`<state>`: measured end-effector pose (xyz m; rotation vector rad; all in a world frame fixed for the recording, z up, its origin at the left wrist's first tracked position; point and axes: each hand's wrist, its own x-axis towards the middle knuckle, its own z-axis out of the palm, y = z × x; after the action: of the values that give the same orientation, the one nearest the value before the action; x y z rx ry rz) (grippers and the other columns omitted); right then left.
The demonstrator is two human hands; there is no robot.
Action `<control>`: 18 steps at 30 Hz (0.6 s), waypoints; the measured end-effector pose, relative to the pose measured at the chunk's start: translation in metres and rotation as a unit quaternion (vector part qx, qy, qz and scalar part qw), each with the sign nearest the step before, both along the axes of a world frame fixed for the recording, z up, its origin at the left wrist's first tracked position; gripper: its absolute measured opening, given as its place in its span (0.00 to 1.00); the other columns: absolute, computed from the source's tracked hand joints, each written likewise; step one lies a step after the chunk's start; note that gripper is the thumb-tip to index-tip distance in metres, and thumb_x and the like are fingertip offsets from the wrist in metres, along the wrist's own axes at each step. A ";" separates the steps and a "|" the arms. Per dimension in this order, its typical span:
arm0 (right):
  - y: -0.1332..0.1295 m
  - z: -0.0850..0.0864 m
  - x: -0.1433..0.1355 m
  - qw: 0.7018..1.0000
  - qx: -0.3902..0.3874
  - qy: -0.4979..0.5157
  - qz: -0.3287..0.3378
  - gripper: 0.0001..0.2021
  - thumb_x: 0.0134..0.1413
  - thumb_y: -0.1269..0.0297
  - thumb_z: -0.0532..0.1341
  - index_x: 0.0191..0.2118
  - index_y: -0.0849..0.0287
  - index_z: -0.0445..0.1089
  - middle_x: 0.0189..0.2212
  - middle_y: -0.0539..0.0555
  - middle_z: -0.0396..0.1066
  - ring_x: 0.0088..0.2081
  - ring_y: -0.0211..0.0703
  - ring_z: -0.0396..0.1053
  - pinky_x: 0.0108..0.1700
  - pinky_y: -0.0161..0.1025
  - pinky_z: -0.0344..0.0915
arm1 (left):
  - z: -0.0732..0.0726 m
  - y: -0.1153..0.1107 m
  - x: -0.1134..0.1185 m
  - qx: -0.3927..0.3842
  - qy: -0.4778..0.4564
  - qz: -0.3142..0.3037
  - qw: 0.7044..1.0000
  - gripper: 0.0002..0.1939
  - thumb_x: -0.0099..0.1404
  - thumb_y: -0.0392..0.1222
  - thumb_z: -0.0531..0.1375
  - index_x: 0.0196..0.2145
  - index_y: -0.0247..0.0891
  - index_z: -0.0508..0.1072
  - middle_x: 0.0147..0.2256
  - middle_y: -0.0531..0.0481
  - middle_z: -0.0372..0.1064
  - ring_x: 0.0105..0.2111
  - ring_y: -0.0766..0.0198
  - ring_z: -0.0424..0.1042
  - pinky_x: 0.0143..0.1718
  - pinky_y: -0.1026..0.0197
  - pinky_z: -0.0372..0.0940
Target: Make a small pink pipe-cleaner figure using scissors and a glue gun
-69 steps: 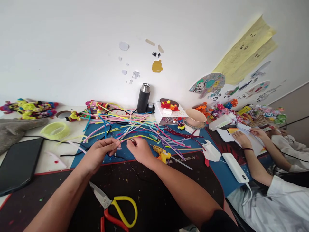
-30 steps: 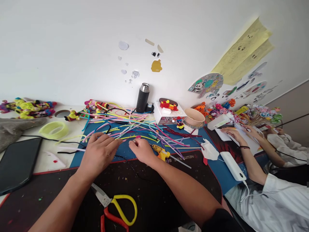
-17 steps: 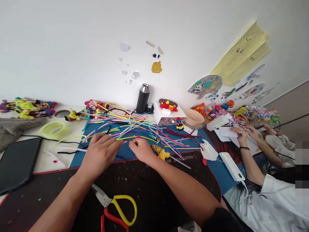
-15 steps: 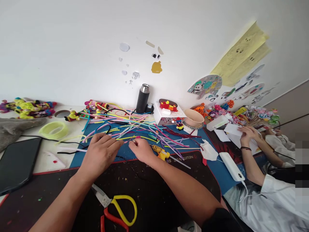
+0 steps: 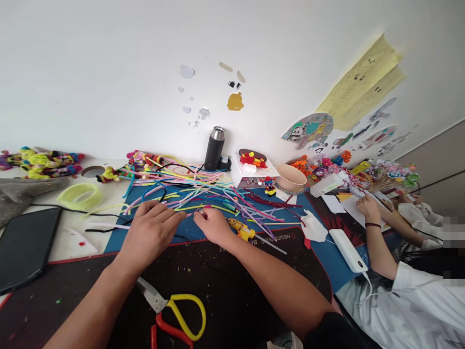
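Close together over the front of the craft table are my left hand and my right hand, both with fingers closed. Between their fingertips runs a short pink pipe cleaner, pinched at each end. Something small and shiny with a pink bit shows at my right thumb; its kind is unclear. Behind my hands lies a loose spread of coloured pipe cleaners. A yellow glue gun rests just right of my right hand. Scissors with yellow and red handles lie below my hands on the dark mat.
A black flask stands by the wall, left of a white box and a bowl. Left are a phone and a yellow-green coil. A power bank lies right, near a co-worker's hand.
My hands keep almost the same position and grip. On the right, the co-worker's hands have shifted over the papers, and one sheet now lies flatter.
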<state>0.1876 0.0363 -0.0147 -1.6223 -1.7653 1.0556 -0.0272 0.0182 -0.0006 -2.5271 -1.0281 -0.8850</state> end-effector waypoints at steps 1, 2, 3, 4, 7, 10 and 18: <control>0.000 0.000 0.000 1.000 0.000 0.005 -0.001 0.23 0.67 0.58 0.61 0.22 0.54 0.54 0.20 0.43 0.50 0.25 0.37 0.50 0.31 0.42 0.40 | 0.000 0.000 0.000 -0.001 -0.001 -0.001 1.000 0.14 0.82 0.36 0.54 0.47 0.39 0.81 0.33 0.49 0.80 0.36 0.52 0.76 0.46 0.48 0.61; 0.000 -0.001 0.000 1.000 -0.001 0.012 -0.002 0.23 0.67 0.58 0.62 0.22 0.54 0.54 0.19 0.43 0.50 0.25 0.37 0.50 0.31 0.42 0.40 | 0.000 -0.001 0.000 -0.004 -0.003 -0.001 1.000 0.14 0.82 0.36 0.54 0.47 0.39 0.81 0.33 0.49 0.81 0.36 0.52 0.76 0.46 0.48 0.61; 0.000 -0.002 0.000 1.000 -0.001 0.020 -0.003 0.23 0.67 0.58 0.62 0.22 0.54 0.54 0.19 0.43 0.50 0.25 0.37 0.50 0.31 0.42 0.40 | 0.001 -0.001 0.000 -0.010 -0.007 -0.001 1.000 0.15 0.82 0.36 0.54 0.46 0.40 0.82 0.33 0.49 0.81 0.36 0.52 0.76 0.46 0.48 0.62; 0.000 -0.003 0.001 1.000 -0.003 0.031 -0.003 0.23 0.66 0.58 0.62 0.22 0.54 0.54 0.19 0.43 0.50 0.25 0.37 0.50 0.31 0.42 0.40 | 0.000 -0.001 0.001 -0.018 -0.016 0.000 1.000 0.16 0.83 0.36 0.54 0.46 0.40 0.82 0.33 0.49 0.81 0.36 0.52 0.77 0.46 0.48 0.62; 0.000 -0.007 0.001 0.997 -0.010 0.075 -0.006 0.24 0.67 0.55 0.62 0.22 0.53 0.53 0.19 0.43 0.49 0.25 0.37 0.50 0.31 0.41 0.40 | -0.001 -0.001 0.003 -0.058 -0.077 0.009 0.995 0.17 0.83 0.40 0.54 0.42 0.41 0.83 0.34 0.48 0.83 0.35 0.54 0.78 0.45 0.49 0.62; -0.001 -0.012 0.003 0.990 -0.028 0.136 -0.003 0.24 0.67 0.48 0.62 0.23 0.53 0.55 0.20 0.43 0.52 0.25 0.37 0.51 0.30 0.40 0.42 | -0.006 0.000 0.005 -0.142 -0.179 0.031 0.973 0.17 0.80 0.48 0.57 0.40 0.43 0.85 0.35 0.48 0.85 0.36 0.52 0.80 0.46 0.50 0.64; -0.004 -0.006 0.012 0.949 -0.096 0.302 0.007 0.28 0.54 0.32 0.69 0.33 0.55 0.70 0.19 0.39 0.50 0.20 0.33 0.45 0.25 0.37 0.42 | -0.007 0.006 0.004 -0.449 -0.371 0.097 0.807 0.27 0.64 0.70 0.65 0.35 0.43 0.86 0.31 0.50 0.80 0.31 0.55 0.73 0.33 0.58 0.66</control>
<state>0.1998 0.0322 -0.0203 -1.1998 -1.2930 1.5668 -0.0234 0.0243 -0.0074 -2.6300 -2.3784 -1.6919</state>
